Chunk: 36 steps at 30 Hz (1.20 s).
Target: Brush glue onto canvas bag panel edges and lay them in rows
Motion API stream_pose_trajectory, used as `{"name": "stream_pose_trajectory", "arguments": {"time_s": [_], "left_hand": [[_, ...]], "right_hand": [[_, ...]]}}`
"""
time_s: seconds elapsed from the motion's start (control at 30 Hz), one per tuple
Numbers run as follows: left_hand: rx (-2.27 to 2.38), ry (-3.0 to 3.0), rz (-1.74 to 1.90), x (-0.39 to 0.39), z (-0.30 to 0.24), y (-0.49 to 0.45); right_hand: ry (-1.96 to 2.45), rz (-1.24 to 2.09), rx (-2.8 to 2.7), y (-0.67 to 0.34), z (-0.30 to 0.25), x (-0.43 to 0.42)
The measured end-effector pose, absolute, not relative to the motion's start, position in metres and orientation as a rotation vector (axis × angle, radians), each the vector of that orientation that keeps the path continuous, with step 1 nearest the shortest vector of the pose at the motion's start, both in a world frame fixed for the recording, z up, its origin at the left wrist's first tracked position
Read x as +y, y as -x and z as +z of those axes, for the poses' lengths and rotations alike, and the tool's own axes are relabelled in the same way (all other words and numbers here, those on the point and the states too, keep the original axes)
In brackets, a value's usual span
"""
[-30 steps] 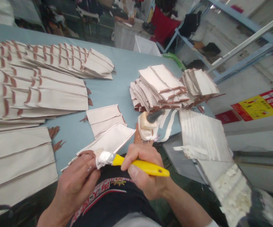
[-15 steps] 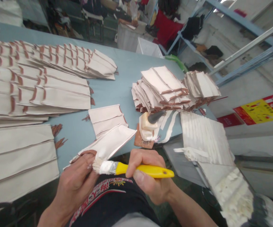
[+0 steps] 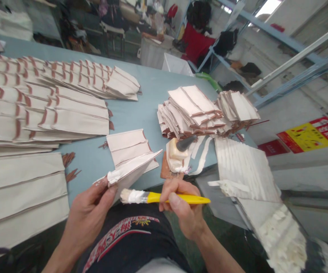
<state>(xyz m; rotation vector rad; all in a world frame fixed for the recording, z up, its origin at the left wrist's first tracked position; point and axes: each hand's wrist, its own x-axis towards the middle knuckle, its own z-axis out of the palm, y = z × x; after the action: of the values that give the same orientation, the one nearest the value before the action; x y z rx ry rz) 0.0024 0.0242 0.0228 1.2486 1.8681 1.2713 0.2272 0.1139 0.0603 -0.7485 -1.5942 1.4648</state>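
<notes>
My left hand (image 3: 91,212) grips the near end of a cream fabric piece (image 3: 132,167) with brown edging, tilted up over the table's front edge; white glue coats the end by my thumb. My right hand (image 3: 182,204) is closed on a yellow-handled brush (image 3: 164,197), its white bristles pointing left, just below and right of the glued end, not touching it. Beneath the held piece another folded cream piece (image 3: 127,144) lies flat on the blue table (image 3: 147,98).
Rows of overlapped cream pieces (image 3: 39,106) cover the table's left. Two stacks (image 3: 192,110) stand at the right. A glue-smeared tool with a dark handle (image 3: 181,148) lies near the edge. White paper strips (image 3: 246,167) pile at right. Shelving and clutter stand behind.
The brush has come off the fabric end and dropped slightly right. My left hand has tilted the piece up, showing its glued end.
</notes>
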Motion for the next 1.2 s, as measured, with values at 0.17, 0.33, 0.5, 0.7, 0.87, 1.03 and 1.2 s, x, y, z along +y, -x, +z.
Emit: {"name": "stream_pose_trajectory", "arguments": {"time_s": [0.17,0.33,0.5,0.7,0.87,1.03,1.2], "left_hand": [[1.723,-1.142,1.234,0.036,0.037,0.015],[1.582,-1.202,1.203,0.039,0.050,0.024],[1.562,-1.515,1.170,0.038,0.065,0.016],[1.665,-1.557,1.175,0.037,0.052,0.006],[1.718,-1.399,1.257,0.036,0.042,0.003],[1.692,-1.418,1.282,0.039,0.055,-0.004],[1.671,-1.239,1.308,0.041,0.067,-0.005]], "right_hand": [[0.691,1.516,-1.329,-0.215,0.067,0.124],[0.688,1.548,-1.427,-0.195,0.084,0.138],[0.681,1.431,-1.591,-0.185,0.092,0.151],[0.769,1.226,-1.622,-0.173,0.089,0.149],[0.793,1.124,-1.583,-0.180,0.090,0.143],[0.784,1.094,-1.731,-0.182,0.089,0.138],[0.793,1.122,-1.482,-0.167,0.080,0.140]]}}
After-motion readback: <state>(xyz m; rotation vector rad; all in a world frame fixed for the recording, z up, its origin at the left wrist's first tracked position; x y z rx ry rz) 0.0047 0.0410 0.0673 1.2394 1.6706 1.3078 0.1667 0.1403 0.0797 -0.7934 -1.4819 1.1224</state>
